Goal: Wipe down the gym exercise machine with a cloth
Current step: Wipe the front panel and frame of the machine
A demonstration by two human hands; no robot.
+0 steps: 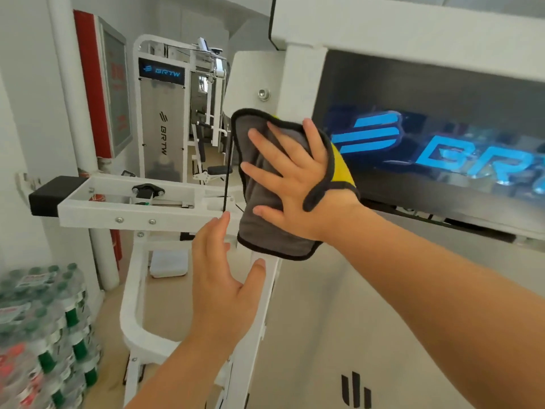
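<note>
Right hand (298,184): open, fingers straight and spread, palm pressed flat on the cloth (274,240). The cloth is grey with a black hem and a yellow reverse side showing at the wrist. It lies flat against the white upright column of the exercise machine (303,81), at the left edge of the dark display panel (442,93), below the bolt (263,93).

Left hand (224,278): open, fingers straight, holding nothing. It is positioned just below the cloth's lower edge, beside the column. Contact between its thumb and the frame cannot be determined.

The panel carries a blue logo (368,137). A black cable (228,172) runs vertically just left of the cloth. A white horizontal arm (132,208) with a black end cap (50,196) extends left from the column.

Background: a second machine (162,113), a red wall cabinet (103,93), and packs of bottles (44,335) at the lower left corner
</note>
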